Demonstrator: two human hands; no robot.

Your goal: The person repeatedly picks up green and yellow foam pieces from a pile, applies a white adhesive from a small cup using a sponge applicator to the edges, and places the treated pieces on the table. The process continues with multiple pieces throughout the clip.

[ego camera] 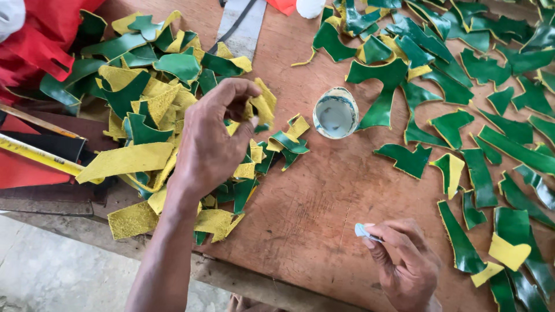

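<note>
My left hand [211,138] reaches over a heap of green and yellow leather pieces [153,110] and pinches one yellow-backed piece [261,105] at its right edge. My right hand [402,263] rests near the table's front edge, its fingers closed on a small pale applicator [363,231]. Between the hands, farther back, stands a small round tin of whitish glue [336,113]. Cut green pieces [480,115] lie spread flat across the right half of the brown wooden table [312,196].
Red material [40,40] is piled at the far left, above a yellow strip [40,157] and dark sheets. A grey flat strip [240,26] lies at the back centre. The table's front edge [243,277] drops to a concrete floor.
</note>
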